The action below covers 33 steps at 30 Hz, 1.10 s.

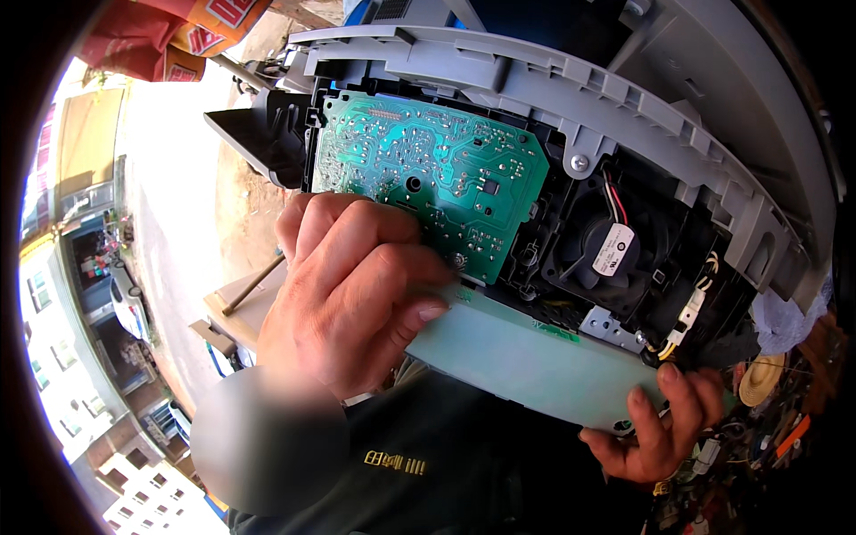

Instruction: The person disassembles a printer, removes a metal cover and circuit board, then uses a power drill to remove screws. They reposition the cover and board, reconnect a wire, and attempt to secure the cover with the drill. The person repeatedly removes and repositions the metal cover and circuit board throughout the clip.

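Observation:
A green circuit board (357, 134) full of solder points lies in the black and grey housing of an opened device. My left hand (348, 285) is at the board's near edge, fingers curled and thumb pressed in; what is between them is hidden. Along that edge runs a long pale green panel (526, 361), its left part behind my left hand. At its right end my right hand (664, 432) grips the panel, thumb and fingers around the corner. Right of the board sits a black fan (584, 241) with a white label and red, white and black wires.
A white connector (689, 312) with yellow wires hangs near my right hand. A grey plastic frame (535, 67) curves over the far side, and a black flap (263, 134) juts out left. Cluttered small items (713, 455) lie lower right; a street with buildings and cars spreads left.

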Available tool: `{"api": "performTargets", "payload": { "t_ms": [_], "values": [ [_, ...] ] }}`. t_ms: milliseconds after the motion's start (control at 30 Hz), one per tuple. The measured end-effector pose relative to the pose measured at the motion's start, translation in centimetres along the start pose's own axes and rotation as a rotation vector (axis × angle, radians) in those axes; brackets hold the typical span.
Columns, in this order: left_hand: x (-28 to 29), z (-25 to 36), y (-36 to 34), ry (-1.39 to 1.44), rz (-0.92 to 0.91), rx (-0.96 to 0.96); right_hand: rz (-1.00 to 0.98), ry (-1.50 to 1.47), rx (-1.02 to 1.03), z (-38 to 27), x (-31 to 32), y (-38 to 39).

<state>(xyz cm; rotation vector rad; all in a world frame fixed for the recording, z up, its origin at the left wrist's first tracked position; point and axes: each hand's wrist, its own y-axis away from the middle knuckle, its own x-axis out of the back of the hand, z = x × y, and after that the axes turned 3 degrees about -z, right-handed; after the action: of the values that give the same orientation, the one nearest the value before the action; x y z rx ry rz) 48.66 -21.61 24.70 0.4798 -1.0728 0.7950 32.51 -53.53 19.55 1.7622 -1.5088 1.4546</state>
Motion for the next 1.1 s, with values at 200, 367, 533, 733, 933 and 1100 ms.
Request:
{"api": "performTargets", "payload": {
  "t_ms": [200, 367, 533, 733, 933, 1100],
  "values": [
    [0.3, -0.3, -0.2, -0.043, -0.002, 0.074, -0.007, -0.009, 0.031, 0.3, 0.1, -0.2],
    [1.2, 0.3, -0.5, -0.017, -0.027, 0.114, 0.002, -0.016, 0.024, 0.2, 0.0, -0.1],
    [1.2, -1.0, 0.4, 0.093, -0.014, 0.095, -0.068, 0.013, 0.094, 0.7, 0.3, 0.5],
    [1.0, -1.0, 1.4, 0.141, 0.035, 0.144, -0.087, 0.059, 0.076, 0.8, 0.4, 1.1],
    [-0.2, -1.2, 1.1, 0.127, 0.1, 0.142, -0.026, 0.078, 0.046, 0.5, -0.1, 1.6],
    [0.0, -1.5, 0.6, 0.108, 0.072, 0.1, -0.03, 0.054, 0.047, 0.1, 0.1, 1.1]
  ]
}}
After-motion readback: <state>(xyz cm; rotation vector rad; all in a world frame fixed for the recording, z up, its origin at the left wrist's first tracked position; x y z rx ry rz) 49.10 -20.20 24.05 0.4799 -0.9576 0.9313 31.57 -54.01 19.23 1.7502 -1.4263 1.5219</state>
